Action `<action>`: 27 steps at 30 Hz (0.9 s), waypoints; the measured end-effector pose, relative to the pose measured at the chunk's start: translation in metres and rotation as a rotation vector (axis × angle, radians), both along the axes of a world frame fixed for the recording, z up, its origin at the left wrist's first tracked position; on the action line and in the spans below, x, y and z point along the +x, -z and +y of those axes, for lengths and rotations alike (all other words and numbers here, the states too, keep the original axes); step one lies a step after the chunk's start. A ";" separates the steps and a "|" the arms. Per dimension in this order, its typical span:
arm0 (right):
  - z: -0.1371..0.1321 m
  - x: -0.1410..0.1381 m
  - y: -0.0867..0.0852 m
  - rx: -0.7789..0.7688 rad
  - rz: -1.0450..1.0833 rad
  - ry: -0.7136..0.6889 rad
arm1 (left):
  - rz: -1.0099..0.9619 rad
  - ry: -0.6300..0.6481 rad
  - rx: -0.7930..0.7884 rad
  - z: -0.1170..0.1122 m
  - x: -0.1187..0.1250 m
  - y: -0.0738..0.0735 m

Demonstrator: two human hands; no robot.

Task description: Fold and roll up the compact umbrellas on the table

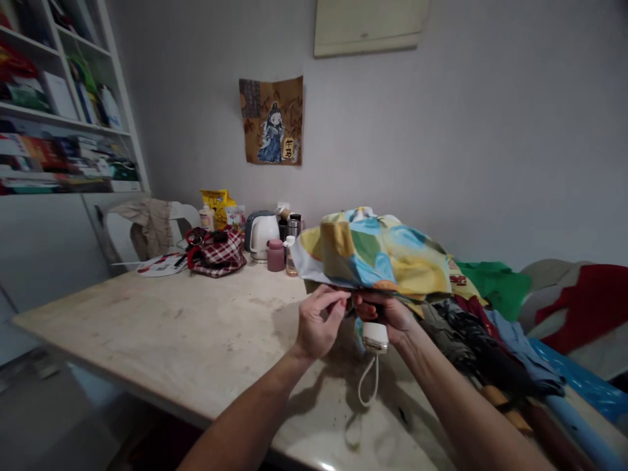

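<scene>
A folding umbrella [373, 252] with a yellow, blue and green patterned canopy is in front of me above the table, its cloth loose and bunched. My right hand [390, 311] is wrapped round its shaft just above the white handle [375, 337]. A thin white wrist loop dangles from the handle's end. At the lower left edge of the canopy, my left hand [318, 320] pinches with thumb and forefinger. The fingertips meet the cloth edge there, though exactly what lies between them is too small to make out.
The pale table [196, 327] carries a plaid bag [218, 252], a white kettle [263, 234] and a pink jar [275, 255] towards the back. Folded clothes [495, 340] and several closed umbrellas lie along the right. A white chair [184, 212] and shelves stand at the left.
</scene>
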State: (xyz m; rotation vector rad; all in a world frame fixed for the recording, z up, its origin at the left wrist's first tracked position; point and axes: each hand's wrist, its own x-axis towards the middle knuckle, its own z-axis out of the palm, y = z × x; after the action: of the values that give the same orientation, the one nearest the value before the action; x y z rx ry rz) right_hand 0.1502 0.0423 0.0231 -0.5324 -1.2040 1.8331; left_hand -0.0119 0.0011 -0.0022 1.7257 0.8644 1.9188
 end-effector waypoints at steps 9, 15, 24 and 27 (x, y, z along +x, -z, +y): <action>0.000 0.009 -0.004 0.036 0.080 -0.041 | -0.219 -0.368 0.227 0.011 -0.033 -0.011; 0.010 0.010 0.015 0.086 -0.205 0.129 | 0.090 -0.445 0.388 0.009 -0.041 -0.013; 0.030 0.030 0.046 0.229 -0.330 0.274 | -0.055 0.266 -0.071 0.018 -0.036 -0.006; 0.036 0.034 0.050 0.196 -0.317 0.241 | -0.066 0.302 -0.151 0.015 -0.030 -0.002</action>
State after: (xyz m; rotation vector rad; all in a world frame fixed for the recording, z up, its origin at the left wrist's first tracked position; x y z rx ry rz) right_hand 0.1842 0.0782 -0.0267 -0.8391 -1.4424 1.4453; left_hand -0.0422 0.0157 -0.0001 1.5921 0.6635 1.6584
